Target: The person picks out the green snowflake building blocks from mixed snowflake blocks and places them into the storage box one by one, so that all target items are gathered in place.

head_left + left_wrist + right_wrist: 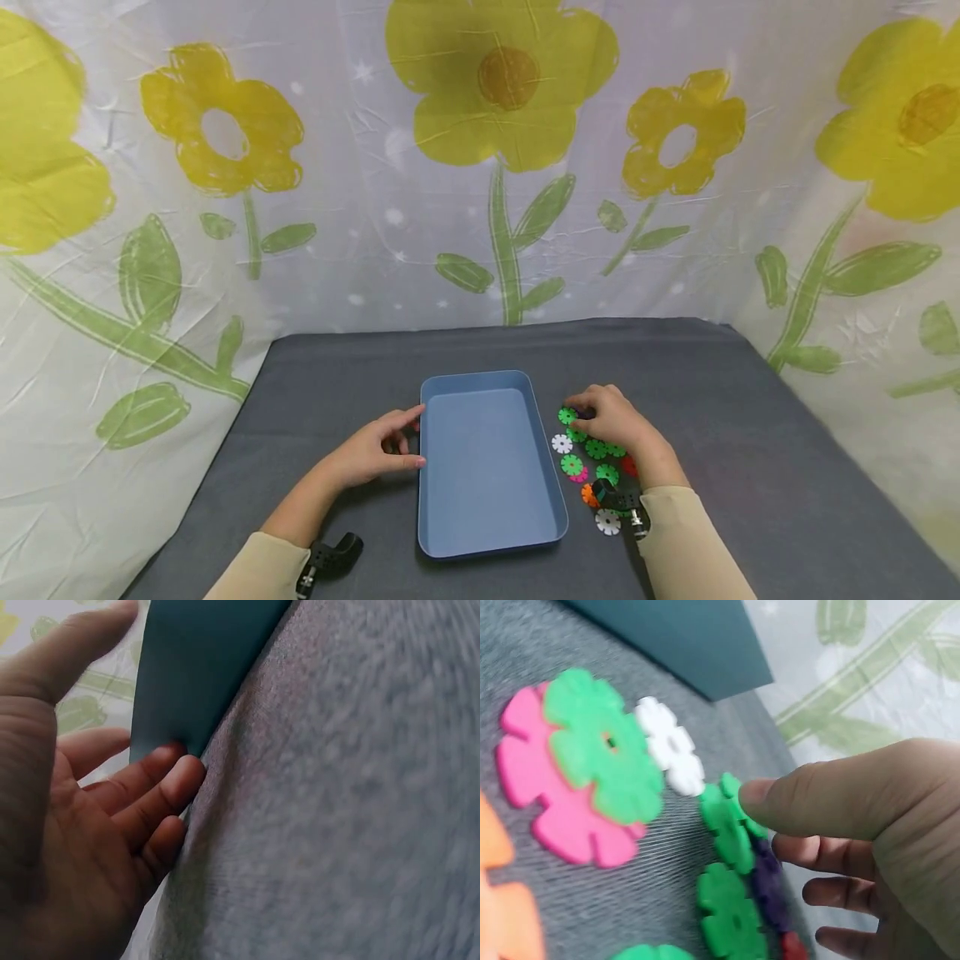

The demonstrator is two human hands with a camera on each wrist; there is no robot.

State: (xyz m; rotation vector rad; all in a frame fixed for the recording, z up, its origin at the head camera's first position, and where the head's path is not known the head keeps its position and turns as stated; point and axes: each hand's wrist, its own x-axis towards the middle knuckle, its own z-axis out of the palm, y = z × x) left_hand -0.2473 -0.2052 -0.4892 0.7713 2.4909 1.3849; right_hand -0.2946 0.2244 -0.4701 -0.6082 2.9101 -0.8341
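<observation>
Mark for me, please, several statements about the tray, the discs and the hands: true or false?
1. The left hand touches the blue tray. True.
2. The right hand is at the notched discs. True.
3. The discs lie inside the tray. False: they lie beside it.
4. A green disc overlaps a pink disc. True.
5. The tray is upside down. False: its open side faces up.

There are two hands (375,450) (611,417), one blue tray (483,467) and two black wrist devices (339,556) (618,497). Notched discs showing: two white (561,450) (602,522), one pink (525,765), one orange (586,495), one red (628,465), one purple (767,889), at least six green (596,448). The backdrop (352,208) bears five yellow flowers (551,50).
</observation>
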